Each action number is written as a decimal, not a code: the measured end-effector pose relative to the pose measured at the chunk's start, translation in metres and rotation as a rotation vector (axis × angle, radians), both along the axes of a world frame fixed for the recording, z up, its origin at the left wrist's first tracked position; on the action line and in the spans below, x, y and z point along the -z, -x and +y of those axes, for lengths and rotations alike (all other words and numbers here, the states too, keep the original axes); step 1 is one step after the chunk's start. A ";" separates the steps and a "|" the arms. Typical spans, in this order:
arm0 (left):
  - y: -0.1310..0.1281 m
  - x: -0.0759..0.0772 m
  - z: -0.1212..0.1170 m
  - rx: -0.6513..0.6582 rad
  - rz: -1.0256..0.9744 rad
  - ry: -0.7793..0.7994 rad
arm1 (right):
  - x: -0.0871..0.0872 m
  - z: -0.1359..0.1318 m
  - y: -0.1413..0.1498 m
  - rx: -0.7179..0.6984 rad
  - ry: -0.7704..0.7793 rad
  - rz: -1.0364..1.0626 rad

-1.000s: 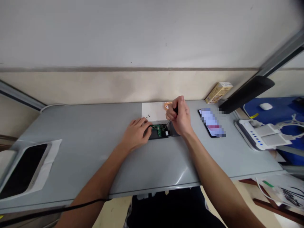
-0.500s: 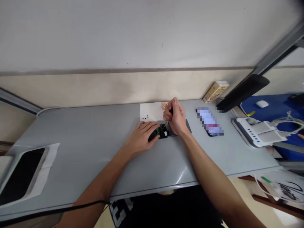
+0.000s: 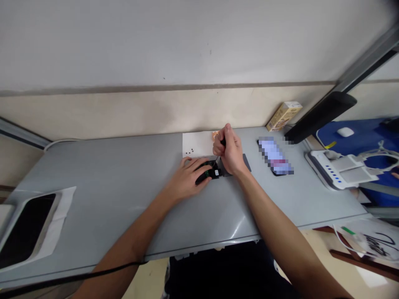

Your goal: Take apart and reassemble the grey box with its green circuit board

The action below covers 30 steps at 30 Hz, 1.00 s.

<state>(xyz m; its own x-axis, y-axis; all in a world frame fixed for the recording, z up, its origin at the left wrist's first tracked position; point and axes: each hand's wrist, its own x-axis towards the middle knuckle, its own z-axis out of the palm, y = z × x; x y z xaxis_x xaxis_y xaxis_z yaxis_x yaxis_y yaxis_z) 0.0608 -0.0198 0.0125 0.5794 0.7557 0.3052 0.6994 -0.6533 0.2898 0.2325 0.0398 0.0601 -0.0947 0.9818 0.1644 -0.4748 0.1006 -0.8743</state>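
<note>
Loc: prob. elec. workshop/office | grey desk (image 3: 118,174) | pwr strip (image 3: 332,174) w/ adapters (image 3: 347,164) | opened PCB unit (image 3: 215,175)

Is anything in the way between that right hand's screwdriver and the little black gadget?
Nothing visible is. The screwdriver in the right hand slants down to the exposed part of the gadget. The left hand covers the gadget's left part, beside that path; contact at the tip is too small to confirm.

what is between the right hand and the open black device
In the head view, a thin tool shaft slants down from the right hand toward the black device; tip contact is unclear.
</note>
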 end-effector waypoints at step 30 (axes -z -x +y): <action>-0.006 0.007 0.004 -0.143 -0.238 -0.107 | -0.026 -0.008 -0.006 -0.027 0.068 0.073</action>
<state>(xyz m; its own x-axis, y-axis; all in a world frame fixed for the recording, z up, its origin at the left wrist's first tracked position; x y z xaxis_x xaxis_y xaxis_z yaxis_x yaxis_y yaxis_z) 0.0665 -0.0162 0.0058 0.3717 0.7806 0.5024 0.7072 -0.5887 0.3914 0.2383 0.0320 0.0857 -0.1117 0.9882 0.1046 -0.5394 0.0281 -0.8416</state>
